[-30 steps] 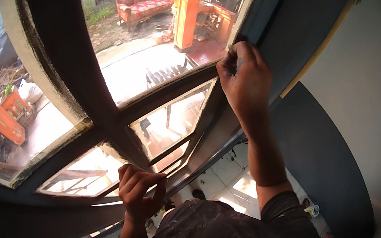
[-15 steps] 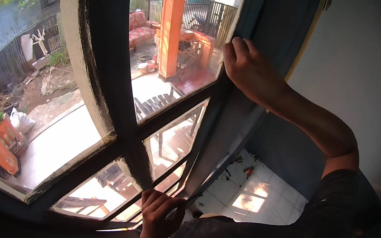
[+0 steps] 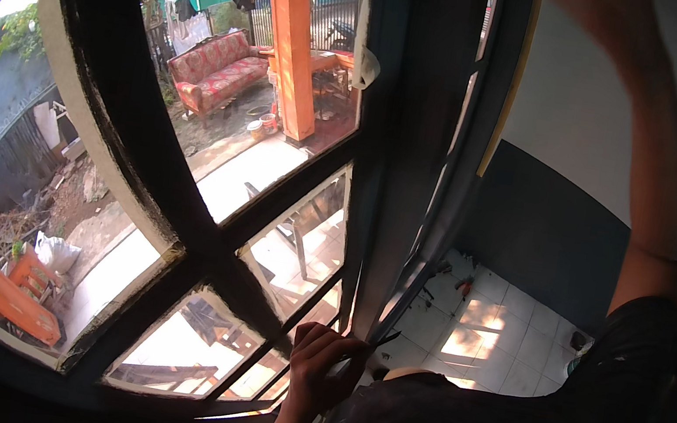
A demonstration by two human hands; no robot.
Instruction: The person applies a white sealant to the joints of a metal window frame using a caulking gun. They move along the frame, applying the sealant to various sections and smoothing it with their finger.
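Observation:
My left hand (image 3: 319,363) is low beside the dark window frame (image 3: 199,251), with its fingers closed around a thin tool with a dark pointed tip (image 3: 385,341). What kind of tool it is, I cannot make out. My right hand (image 3: 595,17) is raised high at the top edge of the view, in front of the pale wall; its fingers are cut off and blurred. On the pane's right edge, a whitish strip (image 3: 365,70) hangs partly loose, its lower end curled. A pale border (image 3: 112,105) runs along the edge of the left pane.
Through the glass show an orange post (image 3: 290,53), a red patterned sofa (image 3: 219,73) and a fence. On the right, small dark objects and a reddish tool (image 3: 465,285) lie on the white tiled floor (image 3: 512,345). The wall is pale above, dark grey below (image 3: 542,213).
My right hand has left the frame's edge and swung up and right. The whitish strip now hangs loose there. My left hand sits slightly further right, and the dark tip shows more clearly.

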